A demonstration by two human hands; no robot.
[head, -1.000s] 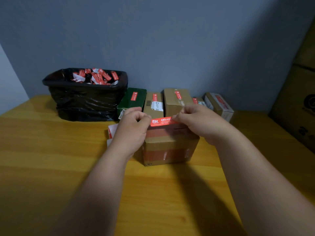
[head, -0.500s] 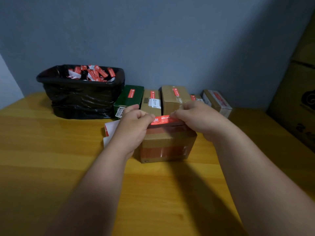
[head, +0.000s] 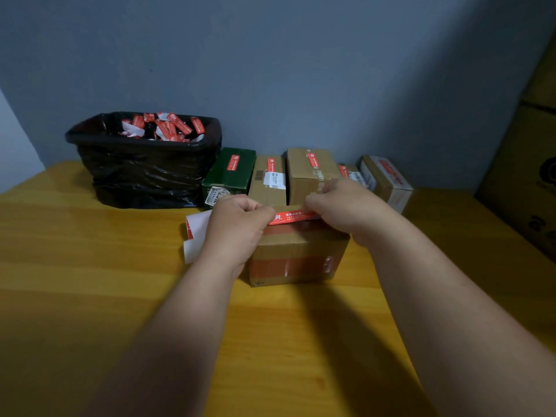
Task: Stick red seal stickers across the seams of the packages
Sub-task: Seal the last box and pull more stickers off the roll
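**Sticker stretched over the box top, lower than a moment ago**

Head view: your left hand (head: 237, 227) and right hand (head: 346, 206) each pinch one end of the red seal sticker (head: 293, 217), holding it taut between them just above the top of the brown box (head: 296, 257) at the centre of the worktop (head: 90, 281). The box stands at twelve o'clock from you, close in. Compared with a second ago, the strip has come down nearer the box top and now lies roughly level across it; whether it already touches the cardboard cannot be told from here, since your fingers hide both ends. That suggests you are at the laying-down step: the sticker is lined up and should only need pressing across the seam.

At about ten o'clock of the box, white backing paper (head: 195, 236) shows behind your left hand. Further out at eleven o'clock stands the black-lined bin (head: 144, 173), with red and white scraps on top. At twelve to one o'clock a row of sealed packages (head: 313, 170) sits along the wall, each already carrying a red strip, so this box looks like the one in hand.
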